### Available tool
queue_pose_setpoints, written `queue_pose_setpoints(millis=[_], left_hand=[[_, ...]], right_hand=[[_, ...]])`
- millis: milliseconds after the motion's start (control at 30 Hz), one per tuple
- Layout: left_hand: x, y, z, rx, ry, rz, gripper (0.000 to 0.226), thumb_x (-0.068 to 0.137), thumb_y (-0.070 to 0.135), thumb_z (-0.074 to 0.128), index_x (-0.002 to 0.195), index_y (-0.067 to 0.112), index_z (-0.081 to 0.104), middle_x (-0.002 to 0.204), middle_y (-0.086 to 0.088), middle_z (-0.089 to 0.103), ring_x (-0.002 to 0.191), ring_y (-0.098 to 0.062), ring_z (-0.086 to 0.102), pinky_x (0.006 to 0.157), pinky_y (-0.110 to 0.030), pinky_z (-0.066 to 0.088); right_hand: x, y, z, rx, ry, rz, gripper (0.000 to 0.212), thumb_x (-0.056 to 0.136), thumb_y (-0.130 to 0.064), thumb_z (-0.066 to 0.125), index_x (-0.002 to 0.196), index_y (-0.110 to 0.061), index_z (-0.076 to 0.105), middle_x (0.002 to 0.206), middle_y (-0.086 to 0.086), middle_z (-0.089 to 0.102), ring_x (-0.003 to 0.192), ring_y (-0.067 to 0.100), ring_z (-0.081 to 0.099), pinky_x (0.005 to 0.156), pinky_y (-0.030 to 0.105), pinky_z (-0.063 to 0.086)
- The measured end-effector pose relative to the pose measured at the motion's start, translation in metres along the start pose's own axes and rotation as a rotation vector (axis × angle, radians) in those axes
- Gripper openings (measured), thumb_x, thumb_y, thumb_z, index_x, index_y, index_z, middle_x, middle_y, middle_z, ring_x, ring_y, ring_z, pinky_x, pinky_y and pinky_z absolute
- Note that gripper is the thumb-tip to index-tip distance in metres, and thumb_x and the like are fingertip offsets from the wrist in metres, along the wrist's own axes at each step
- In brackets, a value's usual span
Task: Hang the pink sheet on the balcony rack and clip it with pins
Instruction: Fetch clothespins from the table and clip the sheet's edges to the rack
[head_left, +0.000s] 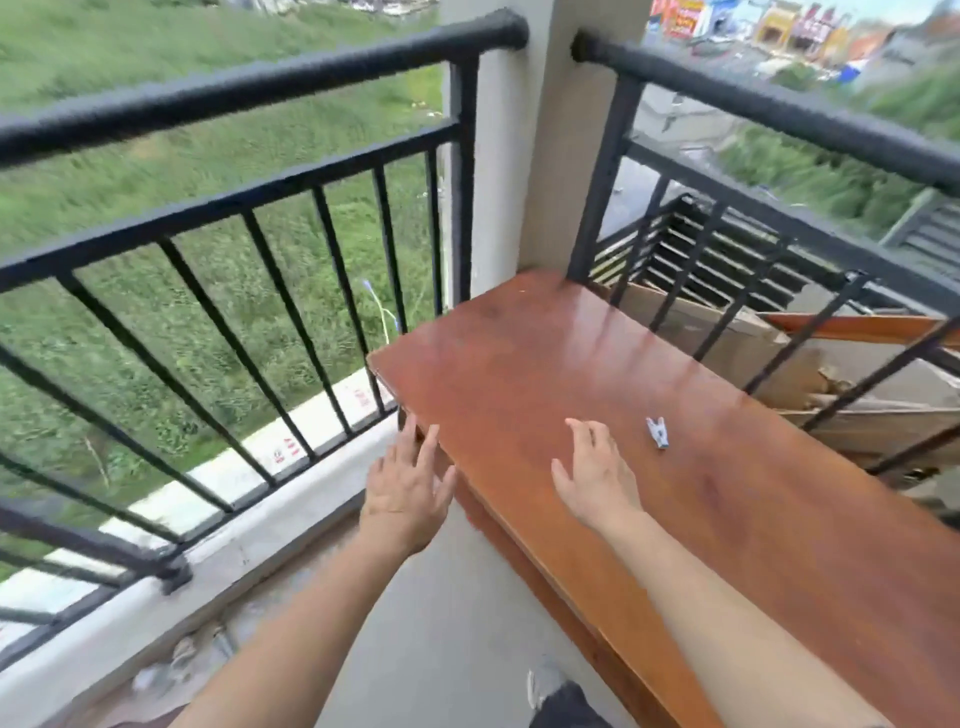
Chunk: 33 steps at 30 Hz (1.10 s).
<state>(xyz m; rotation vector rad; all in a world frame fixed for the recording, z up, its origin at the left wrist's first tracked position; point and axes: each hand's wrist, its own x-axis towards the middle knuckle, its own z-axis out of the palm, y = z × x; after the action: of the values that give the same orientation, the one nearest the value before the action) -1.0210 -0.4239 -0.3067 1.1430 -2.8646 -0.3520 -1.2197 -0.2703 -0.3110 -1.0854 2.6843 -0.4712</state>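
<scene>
Head view: glossy reddish-brown wooden bench (649, 395), flat rectangular top, set in the balcony corner against black metal railing (249, 98) with round top rail and thin bars. One small white-blue clothes pin (657, 432) lies on the bench, just right of the right hand (597, 480). Right hand over the bench top, fingers spread, holding nothing. Left hand (408, 491) at the bench's left edge, fingers spread, empty. Pink sheet not visible. Frame motion-blurred.
</scene>
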Motion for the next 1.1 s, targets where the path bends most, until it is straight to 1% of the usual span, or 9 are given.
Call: queue_pose_setpoints(millis=[233, 367, 533, 600, 700, 800, 900, 1000, 1100], left_hand=[[0.043, 0.086, 0.097, -0.091, -0.292, 0.081, 0.065, 0.100, 0.044, 0.032, 0.155, 0.022, 0.007, 0.162, -0.008, -0.013, 0.148, -0.026, 0.006, 0.116, -0.042, 0.023], [0.039, 0.110, 0.166, -0.105, -0.478, 0.039, 0.062, 0.101, 0.041, 0.030, 0.155, 0.020, 0.008, 0.162, -0.008, -0.012, 0.149, -0.026, -0.002, 0.119, -0.042, 0.015], [0.016, 0.102, 0.211, -0.039, -0.731, 0.021, 0.059, 0.102, 0.042, 0.023, 0.153, 0.015, 0.015, 0.163, -0.003, -0.003, 0.149, -0.023, -0.003, 0.118, -0.044, 0.019], [0.015, 0.094, 0.212, -0.052, -0.740, 0.037, 0.058, 0.102, 0.042, 0.024, 0.153, 0.016, 0.018, 0.163, -0.001, -0.003, 0.149, -0.020, -0.002, 0.117, -0.044, 0.019], [0.021, 0.085, 0.199, -0.100, -0.714, 0.002, 0.053, 0.102, 0.040, 0.029, 0.150, 0.018, 0.028, 0.162, -0.003, 0.008, 0.148, -0.021, 0.008, 0.115, -0.044, 0.022], [0.021, 0.073, 0.175, -0.136, -0.645, -0.145, 0.052, 0.101, 0.039, 0.033, 0.148, 0.019, 0.028, 0.160, -0.008, 0.013, 0.146, -0.025, 0.012, 0.115, -0.048, 0.023], [0.008, 0.046, 0.146, -0.188, -0.500, -0.278, 0.052, 0.099, 0.039, 0.037, 0.147, 0.020, 0.031, 0.160, -0.009, 0.013, 0.145, -0.026, 0.014, 0.114, -0.045, 0.024], [-0.025, 0.004, 0.119, -0.198, -0.373, -0.372, 0.050, 0.097, 0.037, 0.042, 0.143, 0.019, 0.035, 0.158, -0.009, 0.018, 0.142, -0.027, 0.019, 0.110, -0.043, 0.030], [-0.078, -0.045, 0.100, -0.182, -0.321, -0.526, 0.047, 0.096, 0.034, 0.045, 0.140, 0.018, 0.036, 0.156, -0.008, 0.022, 0.137, -0.028, 0.028, 0.105, -0.042, 0.034]], right_hand=[[0.013, 0.102, 0.044, 0.097, -0.196, 0.328, 0.050, 0.097, -0.039, 0.052, 0.142, -0.018, 0.043, 0.135, 0.009, 0.046, 0.121, 0.034, 0.053, 0.095, 0.040, 0.044], [0.034, 0.138, 0.083, 0.179, -0.231, 0.481, 0.052, 0.100, -0.049, 0.043, 0.140, -0.016, 0.046, 0.137, 0.012, 0.051, 0.125, 0.034, 0.052, 0.098, 0.041, 0.042], [0.054, 0.158, 0.115, 0.169, -0.259, 0.513, 0.048, 0.101, -0.051, 0.040, 0.133, -0.018, 0.053, 0.128, 0.011, 0.055, 0.117, 0.033, 0.056, 0.091, 0.039, 0.044], [0.059, 0.160, 0.121, 0.188, -0.241, 0.495, 0.037, 0.101, -0.045, 0.045, 0.121, -0.018, 0.060, 0.119, 0.011, 0.057, 0.110, 0.033, 0.058, 0.087, 0.038, 0.044], [0.065, 0.155, 0.122, 0.276, -0.229, 0.445, 0.023, 0.098, -0.035, 0.055, 0.107, -0.016, 0.063, 0.109, 0.011, 0.060, 0.106, 0.032, 0.057, 0.090, 0.037, 0.041], [0.074, 0.133, 0.116, 0.310, -0.269, 0.354, 0.020, 0.096, -0.031, 0.059, 0.104, -0.014, 0.063, 0.099, 0.007, 0.061, 0.105, 0.030, 0.057, 0.089, 0.034, 0.038], [0.081, 0.090, 0.114, 0.364, -0.288, 0.261, 0.017, 0.092, -0.031, 0.064, 0.101, -0.017, 0.065, 0.093, 0.000, 0.062, 0.101, 0.026, 0.062, 0.087, 0.032, 0.043], [0.078, 0.029, 0.120, 0.454, -0.315, 0.184, 0.029, 0.085, -0.033, 0.073, 0.108, -0.021, 0.061, 0.093, -0.007, 0.067, 0.092, 0.016, 0.068, 0.084, 0.031, 0.050], [0.056, -0.041, 0.138, 0.479, -0.381, 0.057, 0.048, 0.081, -0.033, 0.077, 0.124, -0.019, 0.062, 0.096, -0.005, 0.069, 0.093, 0.015, 0.069, 0.093, 0.032, 0.050]])
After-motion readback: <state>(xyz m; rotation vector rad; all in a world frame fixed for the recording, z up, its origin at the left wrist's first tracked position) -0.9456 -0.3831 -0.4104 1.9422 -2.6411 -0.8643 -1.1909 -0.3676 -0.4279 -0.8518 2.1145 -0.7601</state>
